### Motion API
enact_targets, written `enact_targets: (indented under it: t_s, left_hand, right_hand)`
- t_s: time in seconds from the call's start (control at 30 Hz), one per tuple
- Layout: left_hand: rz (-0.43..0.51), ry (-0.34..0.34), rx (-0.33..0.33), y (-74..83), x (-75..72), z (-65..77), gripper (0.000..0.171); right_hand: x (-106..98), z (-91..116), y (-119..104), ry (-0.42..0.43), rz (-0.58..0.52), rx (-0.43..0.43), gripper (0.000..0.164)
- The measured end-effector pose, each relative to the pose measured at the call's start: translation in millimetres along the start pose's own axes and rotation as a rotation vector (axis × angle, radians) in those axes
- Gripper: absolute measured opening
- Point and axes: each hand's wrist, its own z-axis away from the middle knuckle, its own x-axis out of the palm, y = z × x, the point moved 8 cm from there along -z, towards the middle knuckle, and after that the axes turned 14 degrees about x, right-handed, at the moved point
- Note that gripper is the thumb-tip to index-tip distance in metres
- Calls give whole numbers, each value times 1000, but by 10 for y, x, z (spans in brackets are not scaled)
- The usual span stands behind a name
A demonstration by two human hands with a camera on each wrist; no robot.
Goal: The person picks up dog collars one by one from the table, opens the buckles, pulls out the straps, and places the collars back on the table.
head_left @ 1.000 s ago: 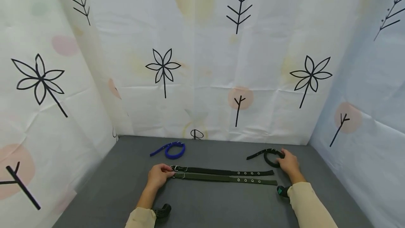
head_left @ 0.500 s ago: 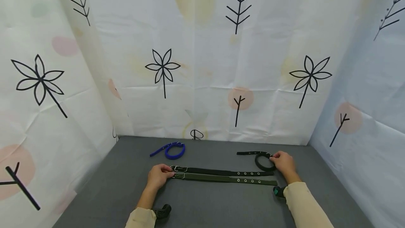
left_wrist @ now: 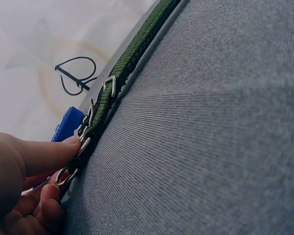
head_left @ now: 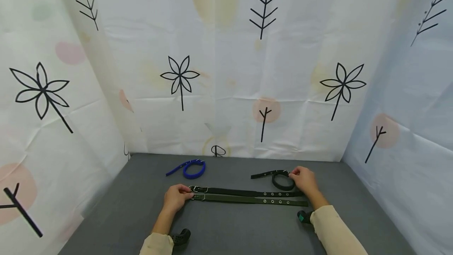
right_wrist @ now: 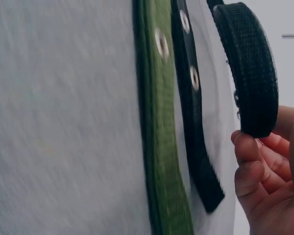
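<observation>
Two flat collars with metal buckles and eyelets lie side by side on the grey table, a green collar nearer and a black collar just behind it. My left hand pinches the buckle end of the green collar, close to the black one's buckle; in the left wrist view my thumb presses by the metal ring. At the right, my right hand pinches the side of a coiled black collar, its tail pointing left. The right wrist view shows that coiled collar between thumb and fingers.
A coiled blue collar lies at the back left of the grey table. Patterned white cloth hangs behind the table and along both sides. Dark devices are strapped to both wrists.
My right hand has moved left, carrying the coiled black collar with it towards the middle of the table. My left hand keeps its place on the buckle end.
</observation>
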Motion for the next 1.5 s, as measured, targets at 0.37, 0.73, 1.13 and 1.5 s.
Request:
enact_targets:
  t_s: [0.37,0.73,1.13,1.5]
  left_hand:
    - [-12,9,-18,-7,11,18,12]
    - [-58,55,5,22,12,84,11]
    - [84,109,-49,1,-35,60,11]
    - [253,108,-39,329,15,52,11]
  right_hand:
    - [152,234,-296,45,-149,-44,12]
    - [195,639,-710,94,-377,-199,12]
    - [294,999,-961,155,-447,-391,15]
    - [354,1166,-1096,170,-462,-517,20]
